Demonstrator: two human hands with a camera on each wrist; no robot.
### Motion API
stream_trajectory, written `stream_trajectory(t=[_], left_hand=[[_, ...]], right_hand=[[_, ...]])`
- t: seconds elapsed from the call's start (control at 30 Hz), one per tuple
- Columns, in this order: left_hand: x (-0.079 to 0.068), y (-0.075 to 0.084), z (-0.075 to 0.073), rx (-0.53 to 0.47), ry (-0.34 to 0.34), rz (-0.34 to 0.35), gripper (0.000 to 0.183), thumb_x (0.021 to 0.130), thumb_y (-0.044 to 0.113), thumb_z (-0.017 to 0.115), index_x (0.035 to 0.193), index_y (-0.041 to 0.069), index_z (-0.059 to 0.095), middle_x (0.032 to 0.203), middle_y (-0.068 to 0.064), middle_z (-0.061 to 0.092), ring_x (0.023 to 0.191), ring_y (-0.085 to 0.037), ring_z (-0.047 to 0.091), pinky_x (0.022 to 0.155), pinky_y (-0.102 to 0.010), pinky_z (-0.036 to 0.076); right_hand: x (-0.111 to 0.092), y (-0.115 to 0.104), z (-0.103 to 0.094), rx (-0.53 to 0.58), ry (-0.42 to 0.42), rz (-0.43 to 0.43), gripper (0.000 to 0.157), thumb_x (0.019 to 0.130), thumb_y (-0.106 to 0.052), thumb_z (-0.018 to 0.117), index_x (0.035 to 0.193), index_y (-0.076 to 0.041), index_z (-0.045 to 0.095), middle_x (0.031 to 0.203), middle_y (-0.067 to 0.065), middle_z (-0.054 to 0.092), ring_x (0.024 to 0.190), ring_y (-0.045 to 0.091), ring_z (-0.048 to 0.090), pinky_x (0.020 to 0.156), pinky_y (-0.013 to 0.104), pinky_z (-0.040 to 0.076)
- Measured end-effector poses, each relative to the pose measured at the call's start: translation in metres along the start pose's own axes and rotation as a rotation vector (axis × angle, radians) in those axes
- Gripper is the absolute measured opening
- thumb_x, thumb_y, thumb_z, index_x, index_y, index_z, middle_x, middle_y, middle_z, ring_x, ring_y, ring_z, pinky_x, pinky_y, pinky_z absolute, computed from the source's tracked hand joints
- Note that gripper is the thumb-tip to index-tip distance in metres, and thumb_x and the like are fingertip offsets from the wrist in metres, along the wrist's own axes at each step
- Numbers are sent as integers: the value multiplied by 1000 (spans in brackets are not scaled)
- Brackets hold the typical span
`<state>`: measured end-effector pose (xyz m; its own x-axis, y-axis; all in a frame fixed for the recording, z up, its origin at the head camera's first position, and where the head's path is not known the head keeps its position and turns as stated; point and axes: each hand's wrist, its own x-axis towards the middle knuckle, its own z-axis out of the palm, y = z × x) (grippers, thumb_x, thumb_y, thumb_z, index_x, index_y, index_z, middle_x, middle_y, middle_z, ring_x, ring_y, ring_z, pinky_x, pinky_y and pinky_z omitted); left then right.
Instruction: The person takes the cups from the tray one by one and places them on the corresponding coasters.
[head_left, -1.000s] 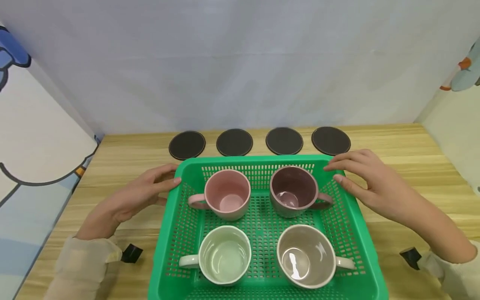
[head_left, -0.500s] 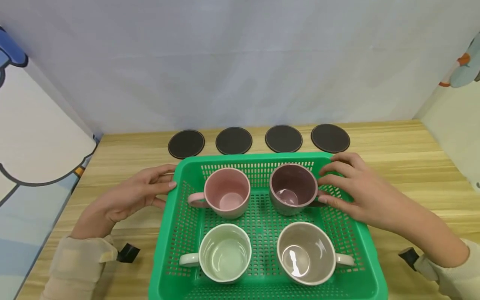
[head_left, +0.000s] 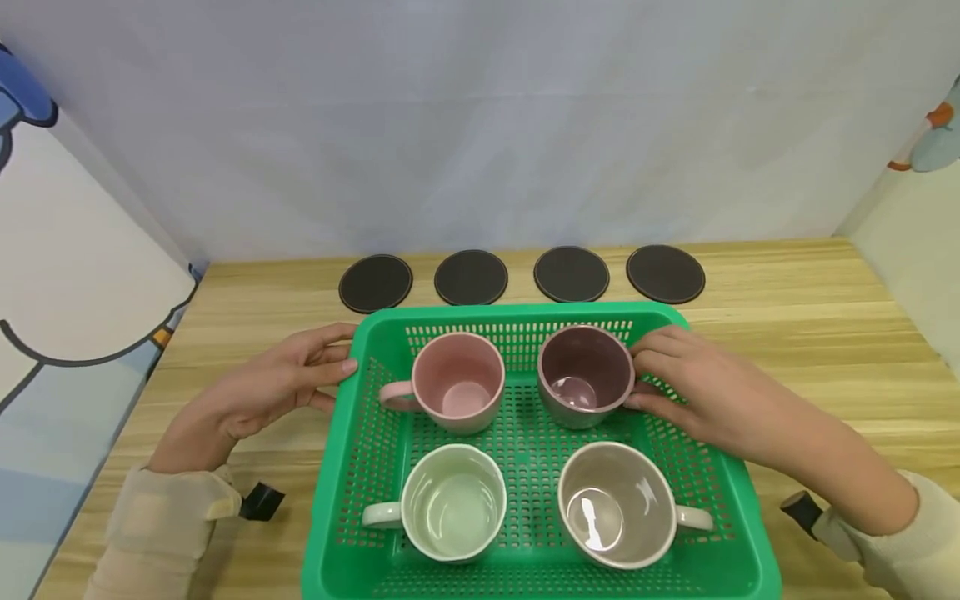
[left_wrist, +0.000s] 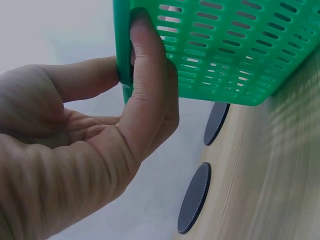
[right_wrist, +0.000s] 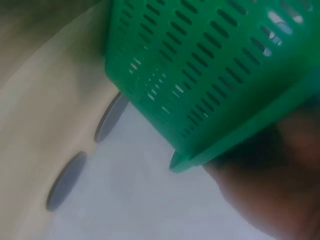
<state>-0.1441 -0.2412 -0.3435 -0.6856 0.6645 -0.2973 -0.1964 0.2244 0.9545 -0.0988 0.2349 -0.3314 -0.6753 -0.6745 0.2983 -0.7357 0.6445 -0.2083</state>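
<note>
1. Right hand (head_left: 697,392) is at the purple mug (head_left: 581,379), fingers and thumb pinching its handle; the right wrist view is blurred and doesn't show the grip.
2. Mug lies directly to the left of that grip, handle pointing right into the fingers; it's upright, mouth up, at the far right of the green basket (head_left: 480,314).
3. Right hand is nearer to it; left hand (head_left: 277,383) is across the basket, grasping the left rim between thumb and fingers.
4. Surface: mug is on the perforated basket floor; basket is on the wood-grain table (head_left: 795,317).
5. Room: gap to the pink mug (head_left: 459,383) on the left; beige mug (head_left: 615,504) near on the person's side; far basket wall just behind.
6. Mint mug (head_left: 453,500) is diagonally off, front left. Four black discs (head_left: 572,274) sit in a row beyond the far rim.
</note>
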Motion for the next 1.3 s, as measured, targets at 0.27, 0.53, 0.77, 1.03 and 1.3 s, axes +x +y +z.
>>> stream_trajectory(t=[0.27,0.53,0.77,1.03,1.3], left_hand=[[1,-1,0,-11,-3,12,64,113,16,47,164,-1,13,136,-3,67,108,-26,77,93,-48,64],[-1,-1,3,-11,13,4,63,113,16,48,164,0,15,135,-4,68,106,-26,77,90,-47,65],[0,0,3,-9,23,7,61,113,16,48,163,0,18,132,-5,70,103,-27,78,89,-47,65],[0,1,4,-7,37,-6,63,112,16,48,164,0,16,131,-3,70,104,-25,78,90,-46,65],[0,1,5,-1,44,-16,64,113,19,49,165,1,16,131,-3,69,104,-26,78,91,-47,65]], right_hand=[[7,-7,1,-5,-78,86,19,89,-21,84,105,-22,74,96,-13,67,91,5,62,77,31,58],[13,-14,-2,58,-159,218,7,95,-24,78,95,-26,71,89,-15,63,79,1,55,67,26,53],[20,-18,-4,109,-171,257,7,98,-24,75,94,-24,69,82,-17,64,75,2,54,65,24,50],[21,-20,0,108,-114,299,7,98,-22,75,98,-18,69,81,-11,67,70,4,51,59,22,45],[19,-25,7,127,-3,381,7,97,-20,75,102,-14,73,86,-7,74,71,6,56,60,23,47]])
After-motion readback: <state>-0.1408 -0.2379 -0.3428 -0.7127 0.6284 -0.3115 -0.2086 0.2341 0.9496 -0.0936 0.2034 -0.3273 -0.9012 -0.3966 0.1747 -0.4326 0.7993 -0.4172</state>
